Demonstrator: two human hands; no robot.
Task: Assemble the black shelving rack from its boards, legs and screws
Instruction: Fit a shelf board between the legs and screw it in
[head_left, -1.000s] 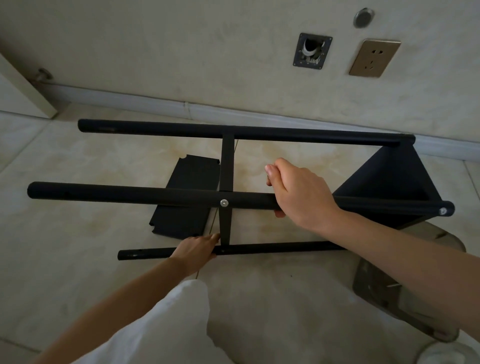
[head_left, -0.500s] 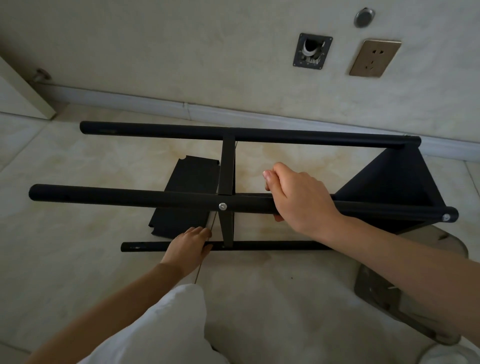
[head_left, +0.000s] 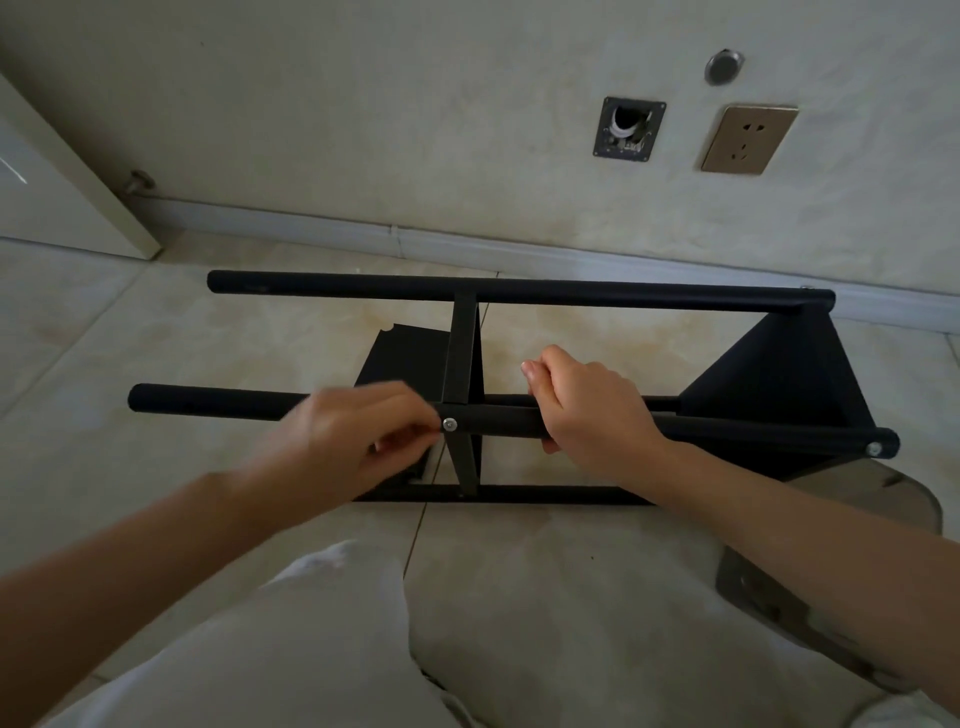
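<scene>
On the pale tiled floor (head_left: 156, 322), close to the wall, the half-built black rack (head_left: 519, 405) lies on its side with its three legs running left to right. One shelf board (head_left: 769, 384) is fixed at the right-hand end, a second board (head_left: 462, 364) stands edge-on near the middle, and a loose board (head_left: 400, 358) lies flat on the tiles beneath the frame.

The right hand (head_left: 587, 410) is wrapped round the near leg (head_left: 218, 402) just right of the middle board, most likely to steady the frame so it cannot roll while the joint is worked. The left hand (head_left: 358, 431), somewhat blurred, has its fingertips pinched together right at the silver screw (head_left: 449, 424) where that leg crosses the middle board; whether it holds a small key or only the screw head I cannot tell. It looks like tightening by hand. Another screw (head_left: 876, 448) shows at the leg's right end.
</scene>
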